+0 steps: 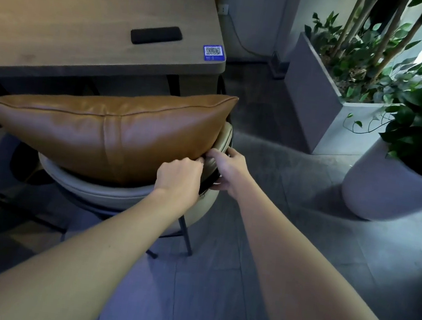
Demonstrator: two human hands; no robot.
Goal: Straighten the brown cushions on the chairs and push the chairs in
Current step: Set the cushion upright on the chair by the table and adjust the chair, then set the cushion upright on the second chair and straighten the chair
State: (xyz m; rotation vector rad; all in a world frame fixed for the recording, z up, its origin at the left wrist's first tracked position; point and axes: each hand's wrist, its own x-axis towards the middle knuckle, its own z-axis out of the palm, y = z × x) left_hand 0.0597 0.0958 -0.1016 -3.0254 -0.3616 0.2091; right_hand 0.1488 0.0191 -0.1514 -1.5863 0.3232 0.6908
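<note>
A brown leather cushion (pixel 105 131) stands on edge across the seat of a cream chair (pixel 107 194), tilted with its right corner raised. The chair sits just in front of the wooden table (pixel 59 38), its backrest (pixel 225 137) on the right side. My left hand (pixel 178 178) is closed at the cushion's lower right edge, where it meets the backrest. My right hand (pixel 230 172) grips the chair's backrest from the outside. The chair's dark metal legs (pixel 187 235) show below the seat.
A black case (pixel 155 35) and a blue QR sticker (pixel 213 52) lie on the table. A grey rectangular planter (pixel 313 101) and a round white pot (pixel 384 189) with leafy plants stand to the right. Grey tiled floor lies between them and the chair.
</note>
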